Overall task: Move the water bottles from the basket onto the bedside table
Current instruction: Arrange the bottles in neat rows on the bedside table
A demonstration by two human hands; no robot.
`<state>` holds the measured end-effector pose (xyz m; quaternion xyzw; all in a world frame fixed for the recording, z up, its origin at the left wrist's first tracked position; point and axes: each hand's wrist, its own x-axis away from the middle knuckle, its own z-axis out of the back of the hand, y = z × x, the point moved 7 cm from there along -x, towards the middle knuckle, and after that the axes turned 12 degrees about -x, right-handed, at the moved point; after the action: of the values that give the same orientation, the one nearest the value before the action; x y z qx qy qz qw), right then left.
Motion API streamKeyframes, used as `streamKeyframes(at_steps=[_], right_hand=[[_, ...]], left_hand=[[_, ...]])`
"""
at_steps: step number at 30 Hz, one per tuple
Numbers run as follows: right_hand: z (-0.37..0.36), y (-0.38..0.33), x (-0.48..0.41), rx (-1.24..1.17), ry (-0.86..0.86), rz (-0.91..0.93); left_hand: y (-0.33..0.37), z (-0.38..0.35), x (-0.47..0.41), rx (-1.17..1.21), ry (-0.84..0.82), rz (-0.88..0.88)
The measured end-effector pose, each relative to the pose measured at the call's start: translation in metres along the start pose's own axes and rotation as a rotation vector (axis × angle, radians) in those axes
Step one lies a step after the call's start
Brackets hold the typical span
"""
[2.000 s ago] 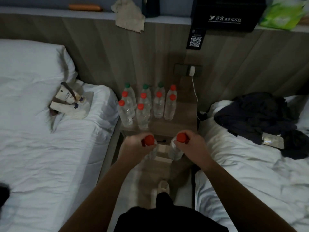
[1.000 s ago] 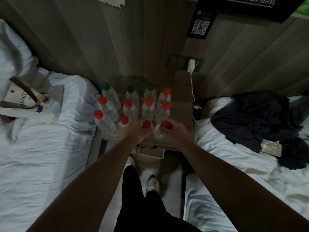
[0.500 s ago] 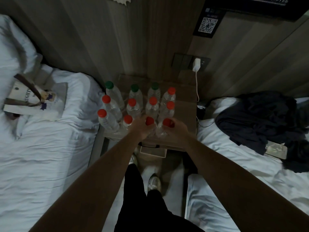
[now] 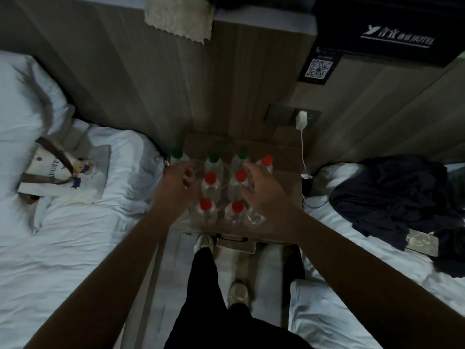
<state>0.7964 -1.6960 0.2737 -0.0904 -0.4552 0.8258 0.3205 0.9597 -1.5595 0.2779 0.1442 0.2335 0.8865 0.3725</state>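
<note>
Two white-sheeted beds are taking up the sides of the view, the left bed (image 4: 63, 248) and the right bed (image 4: 352, 311), and a wood-panelled headboard wall (image 4: 151, 84) is running behind both. The person is standing in the gap between them in black trousers (image 4: 201, 285) and pale shoes (image 4: 237, 293), with both bare forearms reaching forward. A heap of dark clothing (image 4: 392, 195) is lying on the right bed, and a printed tote bag (image 4: 68, 177) is lying on the left one. A black box (image 4: 377, 23) with hotel lettering is sitting on the ledge above, with a pale cloth (image 4: 178, 18) hanging over the ledge to its left.

The bedside table (image 4: 286, 152) is standing between the beds against the wall. The water bottles (image 4: 210, 190) are standing upright on it in close rows (green caps mostly at the back, red caps nearer). No basket is showing.

The left hand (image 4: 176, 187) is hovering over the leftmost column of bottles and the right hand (image 4: 264, 192) over the rightmost. The left fingers (image 4: 187, 172) are curling loosely and are blurred. The right fingers (image 4: 251, 170) are bending downward among the bottle tops. Whether either hand is gripping a bottle I cannot tell.

A QR-code sign (image 4: 317, 68) is hanging on the wall, and a white charger (image 4: 301, 123) is sitting plugged in below it.
</note>
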Motion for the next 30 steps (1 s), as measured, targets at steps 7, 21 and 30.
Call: streamKeyframes(at_steps=[7, 21, 30], right_hand=[[-0.055, -0.006, -0.101, 0.137, -0.070, -0.240], [-0.097, 0.023, -0.154, 0.316, -0.141, -0.436], [-0.096, 0.023, -0.158, 0.206, -0.090, -0.446]], left_hand=[[-0.065, -0.003, -0.090, -0.158, -0.168, 0.086], [-0.091, -0.055, -0.154, -0.465, -0.539, -0.076], [-0.111, -0.060, -0.146, -0.073, -0.426, 0.038]])
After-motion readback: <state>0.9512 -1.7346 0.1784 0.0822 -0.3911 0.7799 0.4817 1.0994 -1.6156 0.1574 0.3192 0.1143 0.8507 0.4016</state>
